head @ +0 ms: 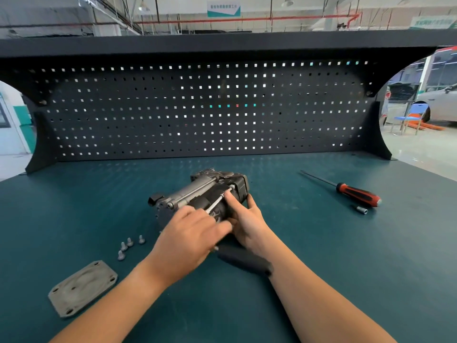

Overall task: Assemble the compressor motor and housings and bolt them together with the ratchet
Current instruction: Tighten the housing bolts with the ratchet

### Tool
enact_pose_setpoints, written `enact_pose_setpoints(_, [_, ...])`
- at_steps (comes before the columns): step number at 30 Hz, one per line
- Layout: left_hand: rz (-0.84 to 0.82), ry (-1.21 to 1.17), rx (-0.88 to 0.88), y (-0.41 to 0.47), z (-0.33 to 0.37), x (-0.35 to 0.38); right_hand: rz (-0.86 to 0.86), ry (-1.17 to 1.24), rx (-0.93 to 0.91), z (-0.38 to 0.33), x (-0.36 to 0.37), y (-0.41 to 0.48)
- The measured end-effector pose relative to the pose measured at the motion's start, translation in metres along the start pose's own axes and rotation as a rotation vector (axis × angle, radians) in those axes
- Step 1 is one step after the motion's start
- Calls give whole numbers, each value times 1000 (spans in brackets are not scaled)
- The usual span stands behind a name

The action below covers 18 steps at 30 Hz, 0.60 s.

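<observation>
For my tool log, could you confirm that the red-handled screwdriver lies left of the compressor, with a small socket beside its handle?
Not quite: the head view shows the screwdriver right of the compressor; the socket is indeed beside its handle.

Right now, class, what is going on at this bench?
A person is working bare-handed on the compressor motor, which lies on its side on the green bench. The left hand pinches a long silver bolt laid along the motor; the right hand holds its body. The ratchet lies on the bench under the hands. Four short bolts and a cover plate wait at left.
</observation>
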<state>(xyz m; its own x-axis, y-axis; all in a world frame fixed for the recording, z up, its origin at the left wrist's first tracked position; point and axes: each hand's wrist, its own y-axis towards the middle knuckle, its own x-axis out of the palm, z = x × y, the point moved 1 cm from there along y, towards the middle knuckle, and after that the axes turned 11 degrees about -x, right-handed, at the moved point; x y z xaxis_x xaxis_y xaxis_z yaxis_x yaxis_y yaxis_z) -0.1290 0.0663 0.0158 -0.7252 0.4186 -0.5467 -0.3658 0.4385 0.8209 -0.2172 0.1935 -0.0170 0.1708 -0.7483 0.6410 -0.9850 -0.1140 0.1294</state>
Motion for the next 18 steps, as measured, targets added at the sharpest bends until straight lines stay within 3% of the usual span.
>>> enact_pose_setpoints(2, [-53, 101, 43, 0, -3, 2, -6, -12, 6, -2, -1, -1])
enact_pose_setpoints(6, [-3, -140, -155, -3, 1, 5, 7, -90, 16, -4, 0, -3])
enact_pose_setpoints(12, [-12, -163, -235, -3, 9, 9, 45, -145, -6, -6, 3, -3])
enact_pose_setpoints(14, [47, -354, -487, -1, 12, 5, 43, -101, -11, -4, 2, -2])
enact_pose_setpoints(18, [478, -985, -1391, 10, 8, 13, 29, -53, 12, -1, 1, 2])
